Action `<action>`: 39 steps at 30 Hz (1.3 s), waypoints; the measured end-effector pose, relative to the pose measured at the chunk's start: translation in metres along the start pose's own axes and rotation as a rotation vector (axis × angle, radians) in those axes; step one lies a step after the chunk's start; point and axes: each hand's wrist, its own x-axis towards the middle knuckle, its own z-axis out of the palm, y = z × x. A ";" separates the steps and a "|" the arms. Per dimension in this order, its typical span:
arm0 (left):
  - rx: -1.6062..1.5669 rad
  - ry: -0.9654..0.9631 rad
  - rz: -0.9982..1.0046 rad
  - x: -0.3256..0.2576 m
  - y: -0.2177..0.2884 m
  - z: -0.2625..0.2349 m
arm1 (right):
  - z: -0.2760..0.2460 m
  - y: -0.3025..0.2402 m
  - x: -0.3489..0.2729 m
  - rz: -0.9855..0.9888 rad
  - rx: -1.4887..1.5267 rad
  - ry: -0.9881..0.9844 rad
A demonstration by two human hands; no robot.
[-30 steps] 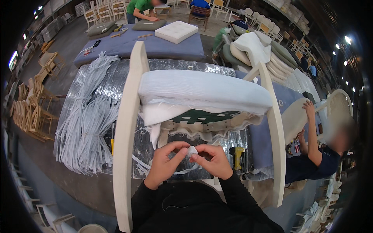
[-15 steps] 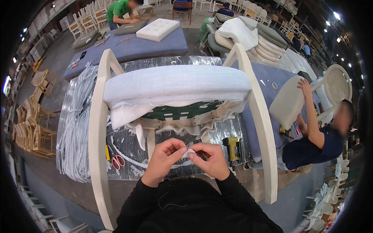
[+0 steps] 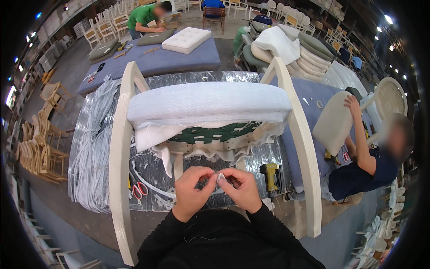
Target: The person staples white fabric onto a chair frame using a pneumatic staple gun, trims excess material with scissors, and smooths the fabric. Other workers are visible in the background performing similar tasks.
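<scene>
In front of my body, my left hand (image 3: pixel 192 190) and my right hand (image 3: pixel 242 187) meet with fingertips pinched together. Between them is a small bit of white strip (image 3: pixel 220 176), partly hidden by the fingers. Just beyond the hands lies an overturned pale wooden chair (image 3: pixel 120 179), its legs or arms reaching toward me on both sides. Its padded part is wrapped in pale blue-white fabric (image 3: pixel 210 104). Green woven webbing (image 3: pixel 207 133) shows on the underside, with loose, frayed white cloth (image 3: pixel 152 134) along the edge.
Red-handled scissors (image 3: pixel 139 190) lie left of my hands, a yellow staple gun (image 3: pixel 270 177) right. Pale strips (image 3: pixel 92 166) are heaped on the table's left. A co-worker at right holds a beige cushion (image 3: pixel 333 123). Another person in green (image 3: pixel 142 17) works behind a blue padded table (image 3: pixel 148 57).
The whole view has shifted slightly right and down. My fingertips stay pinched together at the white strip, with the left hand turned a little. The person in green bends over the cushion as before.
</scene>
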 end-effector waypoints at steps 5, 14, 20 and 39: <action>0.087 0.053 0.153 0.003 0.000 -0.005 | 0.004 0.004 0.003 0.000 0.007 -0.021; -0.327 -0.230 -0.046 0.009 -0.022 -0.039 | -0.002 -0.002 0.012 0.256 0.285 -0.177; -0.165 -0.255 0.031 0.012 -0.017 -0.053 | 0.002 -0.006 0.011 0.284 0.201 -0.213; -0.210 -0.403 -0.002 0.013 -0.003 -0.053 | 0.006 -0.002 0.003 0.217 0.139 -0.197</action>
